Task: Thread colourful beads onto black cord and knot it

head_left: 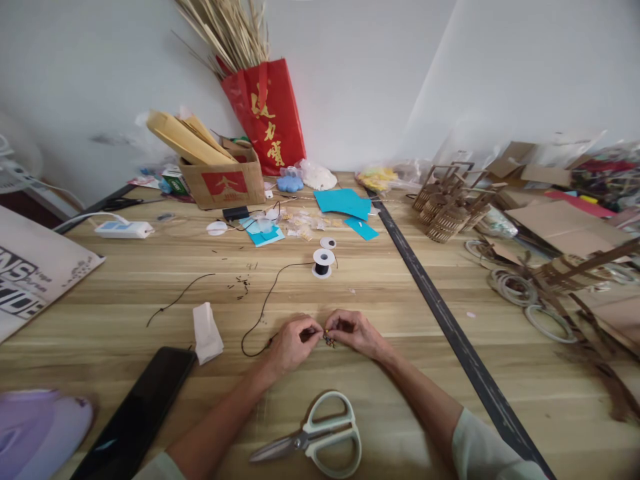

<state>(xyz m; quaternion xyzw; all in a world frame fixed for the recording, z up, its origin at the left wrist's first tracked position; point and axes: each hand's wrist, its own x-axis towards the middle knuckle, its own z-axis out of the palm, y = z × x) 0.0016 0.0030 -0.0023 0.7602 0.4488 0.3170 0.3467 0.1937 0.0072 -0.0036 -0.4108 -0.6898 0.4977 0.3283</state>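
Observation:
My left hand (291, 343) and my right hand (353, 331) rest on the wooden table (350, 427), fingertips pinched together over a tiny beaded piece (328, 338). A thin black cord (265, 303) runs from my left fingers in a loop up to a small white spool (323, 261). Pale-handled scissors (320, 433) lie shut between my forearms, near the front edge. A second cut length of black cord (180, 297) lies to the left.
A folded white tissue (206, 333) and a dark phone (135, 420) lie at the left front. Further back are a cardboard box (220, 180), a red bag (267, 113), blue paper pieces (345, 202) and a power strip (123, 229). Laser-cut wooden parts (450, 207) crowd the right.

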